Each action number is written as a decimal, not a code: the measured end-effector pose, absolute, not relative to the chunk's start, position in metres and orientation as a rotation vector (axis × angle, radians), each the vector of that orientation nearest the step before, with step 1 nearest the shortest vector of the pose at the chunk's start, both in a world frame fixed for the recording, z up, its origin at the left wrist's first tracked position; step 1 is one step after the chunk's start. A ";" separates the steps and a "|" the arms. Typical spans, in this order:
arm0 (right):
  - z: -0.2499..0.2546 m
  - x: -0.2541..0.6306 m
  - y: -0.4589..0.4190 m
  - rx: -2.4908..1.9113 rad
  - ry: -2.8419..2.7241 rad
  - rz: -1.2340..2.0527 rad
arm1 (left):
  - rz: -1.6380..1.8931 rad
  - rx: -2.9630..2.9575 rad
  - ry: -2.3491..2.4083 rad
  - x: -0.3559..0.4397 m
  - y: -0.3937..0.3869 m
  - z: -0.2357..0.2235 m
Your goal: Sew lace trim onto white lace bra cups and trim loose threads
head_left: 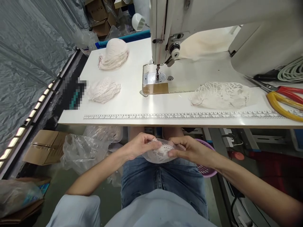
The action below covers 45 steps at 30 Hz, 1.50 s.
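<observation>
Over my lap, just below the table's front edge, I hold a small white lace fabric piece (159,156), rounded and partly sheer. Its left side is pinched between the thumb and fingers of my left hand (145,146). My right hand (187,148) grips the other side, thumb toward me. The fingers cover parts of the lace edge. On the table, a flat white lace piece (220,95) lies to the right. A bunched lace piece (104,90) and a domed white fabric pile (115,54) are at the left.
A sewing machine (163,34) stands on the white table (132,107), which has a ruler strip (165,116) along its front. Scissors with yellow and red handles (281,96) lie at right. Below are a purple basket (208,171), plastic bags (80,153) and a cardboard box (44,146).
</observation>
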State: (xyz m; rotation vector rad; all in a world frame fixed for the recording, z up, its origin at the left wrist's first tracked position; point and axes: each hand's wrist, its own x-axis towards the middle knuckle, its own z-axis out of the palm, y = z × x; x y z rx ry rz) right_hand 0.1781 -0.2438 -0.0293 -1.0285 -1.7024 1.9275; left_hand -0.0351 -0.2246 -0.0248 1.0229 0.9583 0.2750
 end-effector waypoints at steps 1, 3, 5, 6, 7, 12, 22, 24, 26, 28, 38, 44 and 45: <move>-0.032 0.177 -0.243 -1.033 -1.635 1.981 | 0.286 1.033 0.973 -0.037 -0.226 -0.027; -0.035 0.177 -0.245 -1.050 -1.532 2.048 | 0.291 1.030 0.971 -0.039 -0.227 -0.031; -0.036 0.177 -0.248 -1.068 -1.464 2.094 | 0.296 1.019 0.929 -0.038 -0.226 -0.033; -0.036 0.177 -0.249 -1.073 -1.439 2.110 | 0.298 1.014 0.910 -0.037 -0.226 -0.033; -0.036 0.177 -0.250 -1.071 -1.422 2.125 | 0.296 1.008 0.901 -0.035 -0.225 -0.032; -0.039 0.178 -0.252 -1.054 -1.410 2.113 | 0.232 1.004 0.960 -0.030 -0.224 -0.024; -0.039 0.173 -0.252 -0.977 -1.358 2.134 | 0.201 0.958 1.001 -0.029 -0.225 -0.017; -0.038 0.172 -0.253 -0.986 -1.366 2.111 | 0.215 0.937 0.997 -0.028 -0.224 -0.015; -0.035 0.175 -0.253 -0.998 -1.359 2.098 | 0.231 0.934 0.986 -0.028 -0.224 -0.013; -0.029 0.180 -0.253 -0.988 -1.362 2.093 | 0.241 0.954 0.956 -0.028 -0.224 -0.006; -0.013 0.182 -0.232 -0.723 -1.729 0.907 | 0.275 1.132 0.690 -0.021 -0.201 0.042; -0.026 0.169 -0.227 -0.578 -1.906 0.559 | 0.203 1.099 0.796 -0.026 -0.183 0.029; -0.026 0.169 -0.228 -0.573 -1.923 0.548 | 0.196 1.104 0.797 -0.027 -0.181 0.028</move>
